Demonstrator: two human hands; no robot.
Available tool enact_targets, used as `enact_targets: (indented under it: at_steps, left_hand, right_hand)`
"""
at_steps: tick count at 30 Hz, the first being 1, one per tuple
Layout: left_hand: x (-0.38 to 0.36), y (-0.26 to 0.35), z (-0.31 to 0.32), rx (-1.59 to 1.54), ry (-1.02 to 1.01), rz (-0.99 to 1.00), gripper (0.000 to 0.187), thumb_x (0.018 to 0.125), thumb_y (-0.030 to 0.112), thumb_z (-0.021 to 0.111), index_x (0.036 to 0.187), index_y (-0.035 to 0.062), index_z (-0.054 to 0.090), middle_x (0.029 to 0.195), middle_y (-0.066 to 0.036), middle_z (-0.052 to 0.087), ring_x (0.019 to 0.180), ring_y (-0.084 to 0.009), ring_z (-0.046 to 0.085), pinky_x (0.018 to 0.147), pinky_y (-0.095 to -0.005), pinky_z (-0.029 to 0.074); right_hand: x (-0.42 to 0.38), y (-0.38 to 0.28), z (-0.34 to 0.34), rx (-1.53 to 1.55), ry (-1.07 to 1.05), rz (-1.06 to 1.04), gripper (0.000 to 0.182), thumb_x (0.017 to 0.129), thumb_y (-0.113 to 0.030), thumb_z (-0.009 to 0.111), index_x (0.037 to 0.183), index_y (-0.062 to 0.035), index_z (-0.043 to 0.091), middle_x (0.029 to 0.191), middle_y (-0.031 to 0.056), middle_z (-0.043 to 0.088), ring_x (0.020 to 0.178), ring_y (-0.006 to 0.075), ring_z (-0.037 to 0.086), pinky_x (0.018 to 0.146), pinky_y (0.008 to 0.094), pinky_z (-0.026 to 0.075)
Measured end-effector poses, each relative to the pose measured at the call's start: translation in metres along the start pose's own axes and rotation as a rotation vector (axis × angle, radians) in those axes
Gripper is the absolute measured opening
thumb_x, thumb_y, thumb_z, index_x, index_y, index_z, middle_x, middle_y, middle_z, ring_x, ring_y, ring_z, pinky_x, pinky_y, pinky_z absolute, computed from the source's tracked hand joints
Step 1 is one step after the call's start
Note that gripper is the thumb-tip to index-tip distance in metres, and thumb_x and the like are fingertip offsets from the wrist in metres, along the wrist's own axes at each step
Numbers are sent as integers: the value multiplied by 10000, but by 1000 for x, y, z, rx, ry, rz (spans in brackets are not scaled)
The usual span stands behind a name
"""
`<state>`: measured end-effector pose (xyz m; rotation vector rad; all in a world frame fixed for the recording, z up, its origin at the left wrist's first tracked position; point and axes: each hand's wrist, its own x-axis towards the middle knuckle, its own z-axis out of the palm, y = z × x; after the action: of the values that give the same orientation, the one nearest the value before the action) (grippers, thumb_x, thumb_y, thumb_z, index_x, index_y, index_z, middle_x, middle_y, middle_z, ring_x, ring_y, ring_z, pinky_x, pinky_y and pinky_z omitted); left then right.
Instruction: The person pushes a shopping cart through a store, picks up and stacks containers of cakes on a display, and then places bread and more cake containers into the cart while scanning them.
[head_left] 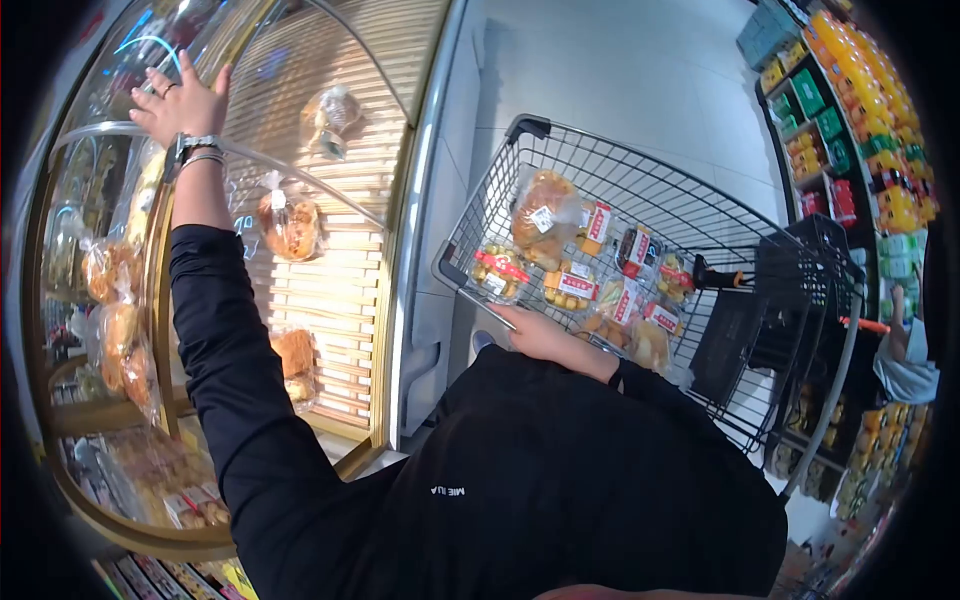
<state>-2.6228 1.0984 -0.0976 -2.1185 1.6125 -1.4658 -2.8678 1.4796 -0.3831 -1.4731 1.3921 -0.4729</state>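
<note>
Plastic-bagged bread (pixel 292 226) sat right of the nearer left hand (pixel 185 105) (spread wide open), kinda toward the torso (pixel 600 470); right hand (pixel 545 335) gripped the cart rim (pixel 482 302).

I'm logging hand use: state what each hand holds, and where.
The right hand is on the shopping cart, at its near rim; whether it grips cannot be told. The left hand, fingers spread, holds nothing visible.
</note>
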Motion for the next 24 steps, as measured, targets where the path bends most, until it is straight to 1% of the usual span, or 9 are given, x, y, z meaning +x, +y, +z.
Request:
enact_targets:
  at_steps: [11, 15, 16, 17, 18, 20, 21, 23, 24]
  left_hand:
    - [18, 57, 8, 130, -23, 69, 657, 830, 676, 259, 1397, 343, 239, 1463, -91, 235, 1326, -373, 226, 1037, -548, 181]
    - [25, 60, 17, 170, -29, 94, 676, 823, 688, 250, 1406, 349, 203, 1465, -96, 226, 1328, -390, 203, 1036, -559, 168]
    - [26, 61, 19, 203, -33, 98, 686, 820, 691, 254, 1410, 346, 194, 1467, -101, 221, 1328, -393, 201, 1039, -554, 155]
    - [26, 62, 19, 200, -48, 94, 683, 821, 691, 252, 1408, 345, 200, 1469, -103, 215, 1327, -398, 199, 1040, -548, 150]
    - [36, 62, 39, 100, -30, 103, 723, 812, 710, 242, 1412, 308, 211, 1463, -154, 203, 1319, -412, 204, 1033, -560, 144]
    - [38, 78, 75, -251, 157, 161, 761, 823, 697, 254, 1408, 209, 255, 1429, -224, 238, 1295, -434, 236, 1035, -537, 177]
    - [23, 100, 73, -439, 227, 357, 753, 833, 658, 321, 1394, 157, 279, 1405, -252, 262, 1280, -441, 257, 1036, -515, 200]
    - [-58, 143, -17, -981, 299, 789, 704, 840, 494, 528, 1343, 37, 342, 1353, -289, 322, 1247, -435, 313, 1029, -450, 266]
    - [-105, 170, -47, -1181, 178, 917, 712, 810, 417, 609, 1328, 6, 345, 1351, -284, 329, 1244, -418, 329, 1023, -450, 281]
  right_hand:
    - [-13, 17, -4, 187, 11, -28, 492, 890, -294, 486, 1328, -101, 369, 1231, 160, 490, 1132, 316, 480, 925, 376, 404]
    - [-50, 89, -26, 218, 200, 111, 455, 894, -362, 494, 1264, -99, 460, 1185, 172, 529, 1108, 306, 507, 933, 375, 401]
    - [-70, 95, -55, 176, 161, 345, 437, 887, -341, 516, 1232, -74, 486, 1148, 157, 556, 1057, 285, 545, 902, 365, 423]
    - [-92, 152, -48, 191, 355, 296, 400, 881, -273, 528, 1223, -69, 491, 1044, 145, 598, 922, 248, 585, 833, 352, 458]
    - [-113, 171, -71, 53, 375, 439, 372, 866, -231, 532, 1194, -57, 511, 1023, 147, 605, 936, 243, 585, 826, 340, 458]
    - [-175, 228, -86, 276, 634, 729, 360, 828, -175, 525, 1160, -35, 536, 1065, 166, 603, 982, 271, 581, 846, 339, 453]
    - [-198, 215, -111, 82, 514, 979, 390, 790, -142, 532, 1163, -28, 537, 1071, 177, 601, 985, 285, 584, 848, 340, 455]
    - [-259, 273, -93, -213, 457, 1147, 415, 759, -123, 537, 1162, -20, 534, 1065, 183, 602, 983, 304, 584, 846, 354, 458]
    - [-261, 273, -87, -207, 451, 1159, 415, 759, -123, 537, 1162, -20, 534, 1065, 183, 602, 983, 304, 584, 846, 354, 458]
